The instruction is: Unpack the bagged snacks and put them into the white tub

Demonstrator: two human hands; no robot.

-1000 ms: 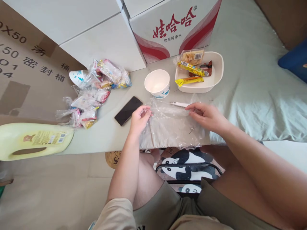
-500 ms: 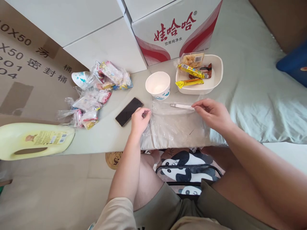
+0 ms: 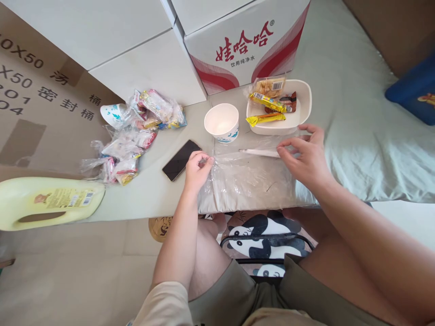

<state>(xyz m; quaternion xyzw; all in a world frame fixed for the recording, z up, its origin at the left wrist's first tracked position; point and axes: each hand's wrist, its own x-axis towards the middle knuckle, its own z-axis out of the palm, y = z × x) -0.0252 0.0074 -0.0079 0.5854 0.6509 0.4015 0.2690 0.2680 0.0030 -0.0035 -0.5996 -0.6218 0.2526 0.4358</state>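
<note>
A clear plastic bag (image 3: 248, 183) lies flat along the front edge of the cloth-covered surface. At its upper left corner, my left hand (image 3: 198, 170) is closed in a pinch on the plastic, beside a black phone (image 3: 181, 159). My right hand (image 3: 306, 156) has thumb and index finger together at the bag's upper right edge, the other fingers raised. Those fingertips are at the right end of a slim white stick (image 3: 260, 152), which has a greyish tip; whether it lies under the plastic I cannot tell. A paper cup (image 3: 222, 123) stands behind the bag.
A white tub (image 3: 302, 113) holds several wrapped snacks (image 3: 268, 102). To the left are bagged snacks (image 3: 132, 140), another paper cup (image 3: 112, 114) and a pale yellow jug (image 3: 50, 201). A printed carton (image 3: 244, 50) stands at the back, a blue object (image 3: 413, 93) at far right.
My right hand has slid slightly right along the bag's edge and its other fingers have spread upward. More of the white stick shows. My left hand keeps its pinch.
</note>
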